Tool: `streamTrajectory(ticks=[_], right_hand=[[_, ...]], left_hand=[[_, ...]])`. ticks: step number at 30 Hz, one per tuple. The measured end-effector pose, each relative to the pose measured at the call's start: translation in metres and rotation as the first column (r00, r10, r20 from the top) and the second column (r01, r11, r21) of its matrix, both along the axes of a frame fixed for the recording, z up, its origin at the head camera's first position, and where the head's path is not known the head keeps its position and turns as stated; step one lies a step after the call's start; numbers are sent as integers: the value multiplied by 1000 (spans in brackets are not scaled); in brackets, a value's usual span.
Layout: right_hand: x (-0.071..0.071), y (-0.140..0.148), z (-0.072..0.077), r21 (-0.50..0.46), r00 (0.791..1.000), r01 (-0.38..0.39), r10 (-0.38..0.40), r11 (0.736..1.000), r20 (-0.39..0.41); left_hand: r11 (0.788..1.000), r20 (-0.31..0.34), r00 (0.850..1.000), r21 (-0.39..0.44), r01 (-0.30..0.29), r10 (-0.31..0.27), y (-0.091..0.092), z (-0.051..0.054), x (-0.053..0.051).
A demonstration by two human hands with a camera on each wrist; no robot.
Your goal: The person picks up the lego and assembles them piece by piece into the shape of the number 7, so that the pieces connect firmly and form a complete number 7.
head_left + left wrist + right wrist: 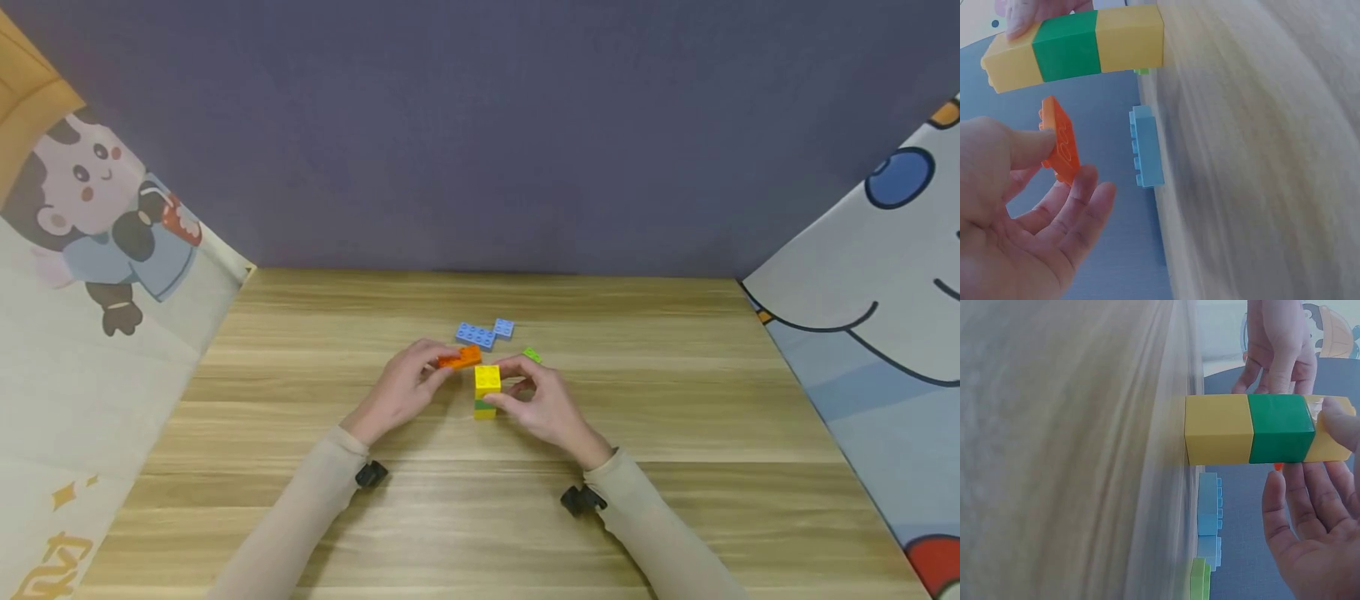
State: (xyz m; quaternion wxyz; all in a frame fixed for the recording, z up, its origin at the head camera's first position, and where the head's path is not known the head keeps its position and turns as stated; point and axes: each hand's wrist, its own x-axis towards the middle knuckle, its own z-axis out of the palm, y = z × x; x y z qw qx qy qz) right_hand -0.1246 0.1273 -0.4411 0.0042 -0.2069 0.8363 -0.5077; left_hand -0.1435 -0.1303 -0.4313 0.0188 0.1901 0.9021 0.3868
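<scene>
My left hand (pixel 401 385) pinches a flat orange toy brick (pixel 1062 140) between thumb and fingers, lifted off the table. Just right of it stands an upright stack of three toy bricks: a yellow top brick (pixel 487 378), a green middle brick (pixel 1281 429) and a yellow bottom brick (pixel 1218 430). The right hand (pixel 545 406) grips the top yellow brick, its thumb on the near side. In the head view the orange brick is close to the stack's upper left, with a gap between them in the left wrist view.
Behind the stack lie a long blue brick (pixel 476 335) and a small blue brick (pixel 504 328) at its corner. A light green brick (pixel 532 355) sits behind the right hand. A dark wall (pixel 480 150) borders the wooden table (pixel 480 525) at the back.
</scene>
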Motion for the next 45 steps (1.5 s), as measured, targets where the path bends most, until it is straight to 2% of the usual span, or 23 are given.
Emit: streamTrajectory(ticks=[14,21,24,32,45], right_hand=[[1,1,-2,-15,1000,-2,1,1000,-25],[1,1,-3,-27,999,0,-1,1000,-41],[0,1,-3,-28,999,-4,3,1000,-47],[-1,1,-3,-32,999,-15,14,999,-45],[-1,1,-5,-35,999,-21,20,999,-25]], left_hand=[[999,-63,998,46,13,-10,-1,14,15],[993,-169,985,102,52,-34,2,13,19],[991,-188,981,119,59,-35,2,13,20],[987,-210,972,93,128,-106,4,19,22],[983,-279,947,40,178,-160,9,24,27]])
